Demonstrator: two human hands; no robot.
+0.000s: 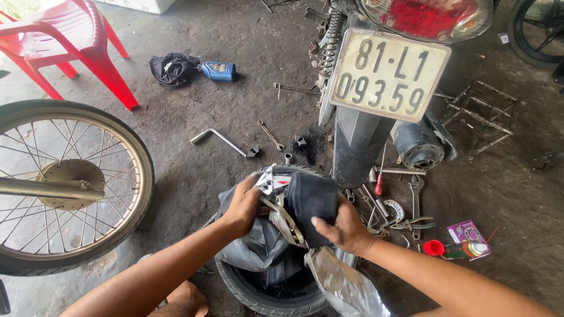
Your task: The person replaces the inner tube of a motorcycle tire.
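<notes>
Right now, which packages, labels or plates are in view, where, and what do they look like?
Foil wrapper: silver, torn, in left hand.
Folded inner tube: black, held by right hand.
Number plate: white rectangle, rear of motorbike.
Small box: purple, floor right.
Bottle: blue, lying near red chair.

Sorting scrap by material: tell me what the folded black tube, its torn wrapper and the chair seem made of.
Folded tube: likely rubber, matte black, bends softly.
Wrapper: looks like foil-coated plastic, shiny silver, crinkled.
Chair: moulded plastic, glossy red, apparently one piece.
</notes>
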